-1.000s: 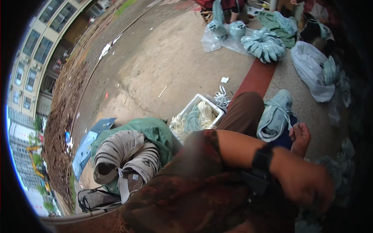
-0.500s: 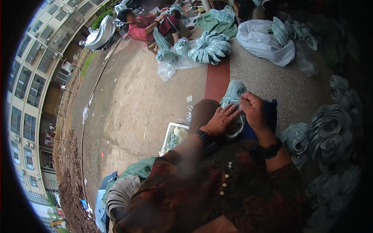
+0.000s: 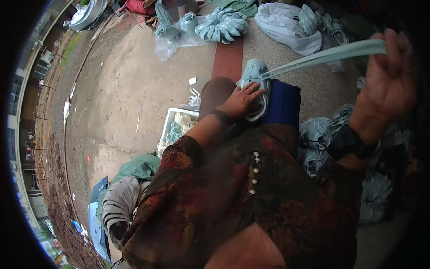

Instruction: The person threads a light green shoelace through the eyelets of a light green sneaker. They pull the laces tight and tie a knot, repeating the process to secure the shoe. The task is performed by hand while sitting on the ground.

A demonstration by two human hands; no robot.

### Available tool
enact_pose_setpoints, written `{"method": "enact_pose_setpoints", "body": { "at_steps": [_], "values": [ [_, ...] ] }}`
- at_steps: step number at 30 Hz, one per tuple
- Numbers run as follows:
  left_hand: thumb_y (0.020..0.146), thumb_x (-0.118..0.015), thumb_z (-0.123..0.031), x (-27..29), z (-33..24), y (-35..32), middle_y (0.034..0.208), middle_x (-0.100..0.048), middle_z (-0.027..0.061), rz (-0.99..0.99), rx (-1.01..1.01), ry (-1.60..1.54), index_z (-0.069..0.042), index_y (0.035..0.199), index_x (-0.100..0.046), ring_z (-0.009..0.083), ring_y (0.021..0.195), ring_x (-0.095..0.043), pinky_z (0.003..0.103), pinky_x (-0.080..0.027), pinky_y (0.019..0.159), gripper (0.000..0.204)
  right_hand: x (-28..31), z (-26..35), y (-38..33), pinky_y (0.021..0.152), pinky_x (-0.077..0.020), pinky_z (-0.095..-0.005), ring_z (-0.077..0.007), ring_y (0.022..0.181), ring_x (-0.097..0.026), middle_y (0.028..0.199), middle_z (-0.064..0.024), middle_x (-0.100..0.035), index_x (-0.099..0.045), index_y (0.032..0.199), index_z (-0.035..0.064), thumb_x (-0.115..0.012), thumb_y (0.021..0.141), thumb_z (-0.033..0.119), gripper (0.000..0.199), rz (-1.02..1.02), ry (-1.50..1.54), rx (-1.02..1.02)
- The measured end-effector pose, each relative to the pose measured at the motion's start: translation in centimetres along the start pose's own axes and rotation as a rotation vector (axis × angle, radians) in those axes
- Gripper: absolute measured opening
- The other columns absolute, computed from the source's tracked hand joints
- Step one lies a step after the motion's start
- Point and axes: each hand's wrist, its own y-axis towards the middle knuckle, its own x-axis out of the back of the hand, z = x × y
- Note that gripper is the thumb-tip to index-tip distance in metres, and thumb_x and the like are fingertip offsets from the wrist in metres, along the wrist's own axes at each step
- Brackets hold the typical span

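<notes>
A pale green-blue sneaker upper (image 3: 254, 68) lies across my lap, toe pointing away, partly on a dark blue pad (image 3: 284, 101). My left hand (image 3: 242, 99) rests on the upper with its fingers spread flat near the lace holes. From those holes a matching shoelace (image 3: 320, 57) runs taut in several strands up to the right. My right hand (image 3: 390, 80), raised far out at the upper right, has its fingers curled round the lace's end. The heel part of the upper is partly covered by my left hand.
Left of my knee stands a white box (image 3: 166, 127) of laces. Stacked uppers (image 3: 315, 133) lie at my right. Beyond are a ring of uppers (image 3: 221, 26), a white sack (image 3: 286, 29) and another person in red (image 3: 139, 6). Grey stacked pieces (image 3: 118, 201) sit at lower left.
My right hand has moved from close over the upper to far up and right, drawing the lace out taut. My left hand stays on the upper. The whole view has shifted.
</notes>
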Motion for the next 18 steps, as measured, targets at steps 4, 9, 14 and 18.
{"method": "enact_pose_setpoints", "body": {
  "at_steps": [4, 9, 14, 18],
  "values": [
    [0.078, -0.065, -0.019, -0.2, 1.4, -0.6, 0.125, -0.049, 0.0160, -0.187, 0.074, -0.389, -0.010, 0.120, -0.052, 0.0317, 0.118, -0.045, 0.041, -0.039, 0.093, 0.045, 2.0, 2.2, 0.4, 0.088, -0.0407, -0.0317, -0.0153, 0.073, -0.047, 0.079, -0.0073, -0.043, -0.048, 0.090, -0.0075, -0.054, 0.085, 0.001, 0.011, -0.116, -0.174, -0.109],
    [0.072, -0.069, -0.019, 0.3, 4.3, 1.3, 0.095, -0.063, 0.0198, -0.394, 0.637, -0.384, -0.003, 0.101, -0.063, 0.0338, 0.094, -0.060, 0.037, -0.047, 0.081, 0.033, -0.4, 1.2, -0.2, 0.097, -0.0381, -0.0377, -0.0222, 0.088, -0.050, 0.085, -0.0093, -0.043, -0.048, 0.090, -0.0089, -0.059, 0.081, 0.001, 0.017, 0.444, -0.090, -0.273],
    [0.073, -0.063, -0.013, -0.1, 5.6, 4.2, 0.090, -0.063, 0.0223, -0.124, 0.649, -0.183, -0.001, 0.090, -0.065, 0.0363, 0.088, -0.061, 0.042, -0.049, 0.077, 0.021, -0.6, 1.1, -1.0, 0.094, -0.0398, -0.0361, -0.0211, 0.086, -0.049, 0.087, -0.0096, -0.043, -0.049, 0.089, -0.0093, -0.059, 0.080, 0.000, 0.017, 0.291, -0.322, -0.194],
    [0.074, -0.057, -0.012, 0.4, 6.8, 5.2, 0.088, -0.063, 0.0221, 0.076, 0.418, -0.061, -0.003, 0.085, -0.067, 0.0368, 0.085, -0.062, 0.042, -0.049, 0.076, 0.017, -0.1, 0.8, -1.2, 0.093, -0.0394, -0.0361, -0.0197, 0.083, -0.046, 0.086, -0.0094, -0.042, -0.049, 0.088, -0.0093, -0.059, 0.080, -0.002, 0.015, 0.238, -0.294, -0.232]
  ]
}}
